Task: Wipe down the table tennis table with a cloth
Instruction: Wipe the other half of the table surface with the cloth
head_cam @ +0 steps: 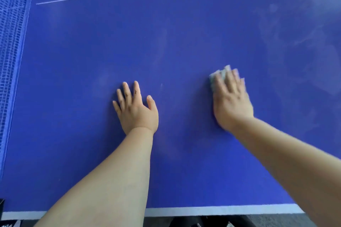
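My right hand [231, 101] presses flat, fingers straight, on a small pale cloth [219, 75] on the blue table tennis table [184, 42], while my left hand [136, 110] lies spread flat on the table, holding nothing.

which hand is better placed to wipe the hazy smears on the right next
Right. The right hand presses the pale green cloth flat, nearest the hazy smears; the left hand rests bare on the blue table tennis table.
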### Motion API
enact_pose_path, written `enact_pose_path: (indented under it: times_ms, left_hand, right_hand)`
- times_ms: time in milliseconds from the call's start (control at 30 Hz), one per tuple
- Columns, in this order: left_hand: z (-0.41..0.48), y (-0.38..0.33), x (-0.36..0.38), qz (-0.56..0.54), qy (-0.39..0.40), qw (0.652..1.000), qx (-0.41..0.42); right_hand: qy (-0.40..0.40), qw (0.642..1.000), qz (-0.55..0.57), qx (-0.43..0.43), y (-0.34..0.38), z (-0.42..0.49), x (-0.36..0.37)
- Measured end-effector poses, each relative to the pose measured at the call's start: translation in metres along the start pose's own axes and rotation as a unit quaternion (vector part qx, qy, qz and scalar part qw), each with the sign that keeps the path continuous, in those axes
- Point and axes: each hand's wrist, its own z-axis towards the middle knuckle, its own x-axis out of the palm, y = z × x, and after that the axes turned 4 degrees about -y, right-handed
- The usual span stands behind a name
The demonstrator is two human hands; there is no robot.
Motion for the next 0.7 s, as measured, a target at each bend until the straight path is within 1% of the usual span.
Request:
enact_pose_path:
  times_ms: [33,67,100,167,233,300,333,367,400,433,467,500,533,567,600,633,667,700]
  left_hand:
    - [0.0,0.0,-0.001,0.004,-0.001,1.0,0.001]
    - [0.0,0.0,-0.001,0.006,-0.001,1.0,0.001]
    - [0.0,0.0,-0.001,0.006,-0.001,1.0,0.003]
    - [0.0,0.0,-0.001,0.007,0.002,1.0,0.003]
    - [0.0,0.001,-0.001,0.005,0.008,1.0,0.002]
    - [0.001,0.001,-0.001,0.009,0.017,1.0,-0.001]
    - [0.001,0.001,-0.001,0.013,0.019,1.0,-0.002]
    - [0.001,0.001,-0.002,0.014,0.019,1.0,-0.002]
    - [0.0,0.001,-0.002,0.014,0.017,1.0,0.0]
    - [0.0,0.001,-0.003,0.013,0.015,1.0,0.002]
    - [0.0,0.0,-0.003,0.012,0.011,1.0,0.005]
    - [0.0,0.0,-0.003,0.01,0.007,1.0,0.005]
    - [0.0,-0.001,-0.004,0.009,0.004,1.0,0.005]
    - [0.0,-0.001,-0.004,0.01,0.003,1.0,0.006]
    - [0.0,0.0,-0.004,0.013,0.003,1.0,0.008]
    - [0.0,0.0,-0.003,0.015,0.004,1.0,0.008]
    - [0.0,0.001,-0.003,0.017,0.004,1.0,0.007]
    - [0.0,0.002,-0.003,0.018,0.005,1.0,0.007]
  right_hand:
    - [-0.009,0.998,0.009,0.058,-0.002,0.023,-0.003]
    - [-0.013,0.997,0.015,0.076,0.004,0.042,-0.002]
    - [-0.015,0.998,0.021,0.061,0.015,0.054,0.002]
    - [-0.006,0.999,0.028,-0.018,0.045,0.059,0.014]
    - [0.022,0.99,0.017,-0.137,0.072,0.035,0.027]
    - [0.057,0.963,0.005,-0.262,0.082,-0.002,0.034]
    - [0.071,0.949,-0.002,-0.308,0.078,-0.012,0.033]
    - [0.069,0.944,-0.005,-0.324,0.068,-0.011,0.031]
    - [0.055,0.955,-0.008,-0.292,0.058,-0.001,0.027]
    - [0.034,0.976,-0.009,-0.217,0.048,0.014,0.024]
    - [0.013,0.994,-0.004,-0.113,0.039,0.035,0.019]
    - [-0.005,1.0,0.003,-0.008,0.031,0.059,0.014]
    - [-0.011,0.997,0.012,0.075,0.027,0.081,0.009]
    - [-0.013,0.992,0.018,0.128,0.028,0.1,0.007]
    - [-0.016,0.989,0.021,0.148,0.037,0.113,0.008]
    - [-0.02,0.991,0.02,0.134,0.049,0.119,0.012]
    - [-0.014,0.996,0.017,0.092,0.062,0.119,0.016]
    - [-0.005,1.0,0.01,0.021,0.076,0.112,0.021]
